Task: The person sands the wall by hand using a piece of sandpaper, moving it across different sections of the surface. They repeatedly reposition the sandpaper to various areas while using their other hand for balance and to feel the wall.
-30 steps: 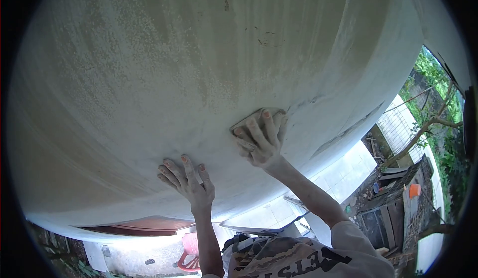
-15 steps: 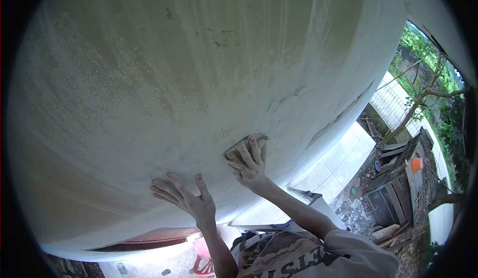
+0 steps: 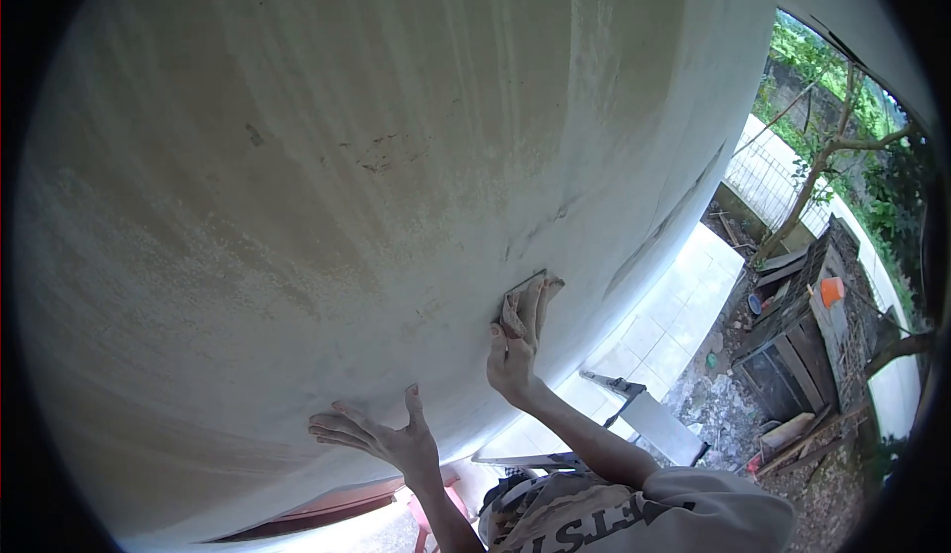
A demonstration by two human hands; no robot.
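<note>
A large pale wall (image 3: 416, 256), with a brownish stained upper part and a whiter dusty lower part, fills most of the view. My right hand (image 3: 517, 345) grips a thin piece of sandpaper (image 3: 525, 284) and presses it to the wall; the fingers hide much of the sheet. Lower and to the left, my left hand (image 3: 381, 437) leans on the wall, its fingers stretched out and the thumb apart, with nothing in it. Whitish dust coats both hands.
Below my right forearm is a ladder (image 3: 614, 385) beside white floor tiles (image 3: 659, 330). A red plastic chair (image 3: 446, 513) stands at the bottom. Off to the right are a wooden shed (image 3: 792, 365), an orange bucket (image 3: 831, 291) and a tree (image 3: 817, 172).
My right hand has shifted right along the wall with the sandpaper, its fingers now turned more edge-on. My left hand sits lower in view, and the camera has tilted.
</note>
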